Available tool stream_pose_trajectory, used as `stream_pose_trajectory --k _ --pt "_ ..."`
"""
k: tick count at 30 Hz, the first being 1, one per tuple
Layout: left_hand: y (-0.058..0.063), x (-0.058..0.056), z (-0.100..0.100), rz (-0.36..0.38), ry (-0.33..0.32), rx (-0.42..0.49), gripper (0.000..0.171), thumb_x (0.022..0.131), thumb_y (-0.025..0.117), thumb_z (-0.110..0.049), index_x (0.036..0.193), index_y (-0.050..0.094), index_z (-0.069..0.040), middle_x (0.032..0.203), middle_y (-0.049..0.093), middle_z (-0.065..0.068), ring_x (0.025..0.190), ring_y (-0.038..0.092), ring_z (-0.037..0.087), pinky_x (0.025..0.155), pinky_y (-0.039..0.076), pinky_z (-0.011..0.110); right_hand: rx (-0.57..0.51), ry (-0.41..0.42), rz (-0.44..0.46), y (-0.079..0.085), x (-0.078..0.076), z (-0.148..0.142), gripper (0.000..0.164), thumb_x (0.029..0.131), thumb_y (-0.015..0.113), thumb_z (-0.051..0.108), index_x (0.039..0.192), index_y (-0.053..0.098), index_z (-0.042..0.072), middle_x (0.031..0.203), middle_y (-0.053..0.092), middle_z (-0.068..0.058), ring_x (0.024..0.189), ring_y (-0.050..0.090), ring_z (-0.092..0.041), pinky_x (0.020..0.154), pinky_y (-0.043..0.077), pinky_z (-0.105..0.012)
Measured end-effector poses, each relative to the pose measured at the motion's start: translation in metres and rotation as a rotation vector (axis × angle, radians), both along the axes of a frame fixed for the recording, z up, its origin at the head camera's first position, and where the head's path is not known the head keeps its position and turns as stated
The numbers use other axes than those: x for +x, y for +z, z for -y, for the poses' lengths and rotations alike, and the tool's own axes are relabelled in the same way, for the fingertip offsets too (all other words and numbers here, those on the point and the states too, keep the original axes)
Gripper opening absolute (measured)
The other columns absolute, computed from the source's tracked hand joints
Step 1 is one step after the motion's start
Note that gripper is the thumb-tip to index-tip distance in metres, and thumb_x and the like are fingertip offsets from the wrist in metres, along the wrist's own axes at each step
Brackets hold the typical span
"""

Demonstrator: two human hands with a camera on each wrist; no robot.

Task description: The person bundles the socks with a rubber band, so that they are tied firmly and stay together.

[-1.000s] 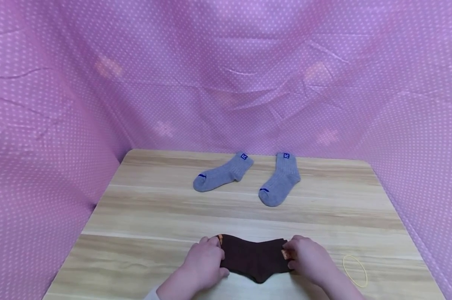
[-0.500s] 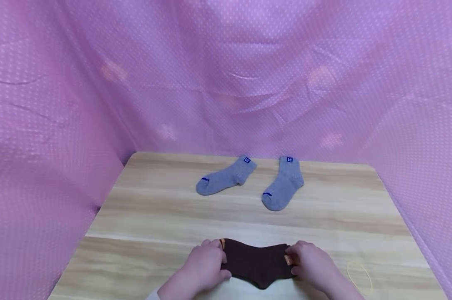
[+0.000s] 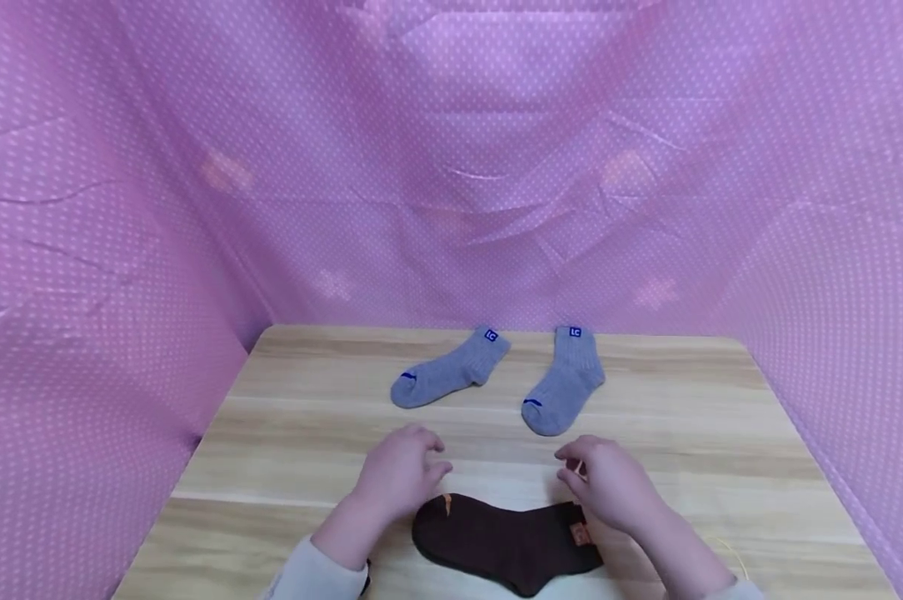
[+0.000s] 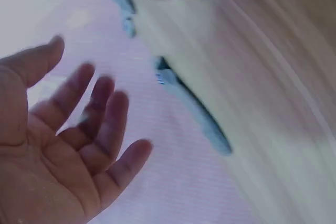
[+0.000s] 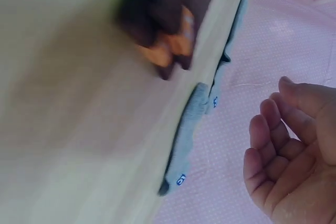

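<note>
Dark brown socks [image 3: 507,542] with orange marks lie flat at the near side of the table, toe to the left and cuff to the right. Two orange-labelled cuffs show in the right wrist view, one close against the other. My left hand [image 3: 395,471] is raised just beyond the toe end, palm bare and fingers loosely bent in the left wrist view. Over the far side of the cuff hovers my right hand [image 3: 612,483], its fingers relaxed with nothing in them. Neither hand touches the socks.
Two grey socks, a left one [image 3: 447,371] and a right one [image 3: 567,379], lie at the back of the wooden table [image 3: 294,433]. A thin yellow rubber band [image 3: 729,550] is partly hidden by my right forearm. Pink dotted cloth [image 3: 451,208] hangs around the table.
Both hands have let go of the brown socks' ends, lifted and moved away from me. The brown socks now lie fully uncovered. The head view has tilted slightly.
</note>
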State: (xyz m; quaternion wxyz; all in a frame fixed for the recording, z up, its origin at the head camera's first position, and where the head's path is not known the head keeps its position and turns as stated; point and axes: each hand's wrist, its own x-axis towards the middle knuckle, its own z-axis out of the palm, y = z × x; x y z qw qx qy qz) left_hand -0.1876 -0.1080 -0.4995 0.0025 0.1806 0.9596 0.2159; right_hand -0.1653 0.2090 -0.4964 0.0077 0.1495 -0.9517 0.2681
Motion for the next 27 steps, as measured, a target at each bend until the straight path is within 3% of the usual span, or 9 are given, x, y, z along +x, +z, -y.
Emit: stream_pose_trajectory --k 5,10,16,22,27 --pt "-0.011 -0.032 0.009 -0.048 0.118 -0.022 0.041 0.094 0.081 -0.029 0.126 0.072 -0.006 0.129 0.067 0.016 0.118 0.064 0.040 0.097 0.054 0.056 -0.022 0.007 -0.032 0.006 -0.035 0.016 0.013 0.093 0.078 0.007 0.105 0.079 0.004 0.089 0.071 0.001 0.080 0.066 -0.012 0.074 0.058 -0.036" --pt "-0.018 -0.052 0.014 -0.045 0.178 -0.030 0.053 0.094 0.081 -0.032 0.137 0.067 -0.003 0.144 0.058 0.023 0.128 0.056 0.045 0.102 0.050 0.061 -0.026 -0.023 -0.083 -0.001 -0.062 0.030 0.016 0.094 0.078 0.011 0.107 0.078 0.002 0.094 0.072 -0.005 0.085 0.068 -0.019 0.078 0.059 -0.043" --pt "-0.027 -0.070 0.017 -0.034 0.201 -0.050 0.069 0.093 0.081 -0.035 0.151 0.057 -0.007 0.167 0.031 0.028 0.146 0.039 0.052 0.108 0.043 0.068 -0.020 -0.091 -0.130 -0.011 -0.086 0.042 0.022 0.094 0.077 0.016 0.112 0.077 0.004 0.107 0.075 -0.012 0.098 0.071 -0.031 0.088 0.058 -0.051" --pt "-0.033 -0.080 0.019 -0.005 0.220 -0.083 0.068 0.094 0.080 -0.036 0.152 0.057 -0.010 0.165 0.034 0.027 0.145 0.040 0.051 0.107 0.043 0.069 0.002 -0.122 -0.065 -0.022 -0.105 0.055 0.035 0.097 0.076 0.022 0.124 0.073 0.001 0.118 0.073 -0.016 0.113 0.068 -0.036 0.099 0.054 -0.053" --pt "-0.035 -0.085 0.015 0.038 0.238 -0.077 0.070 0.095 0.078 -0.039 0.156 0.054 -0.013 0.167 0.033 0.027 0.147 0.039 0.051 0.107 0.043 0.070 0.035 -0.142 -0.005 -0.026 -0.117 0.060 0.053 0.099 0.074 0.029 0.142 0.062 0.001 0.141 0.063 -0.023 0.132 0.058 -0.044 0.111 0.046 -0.058"
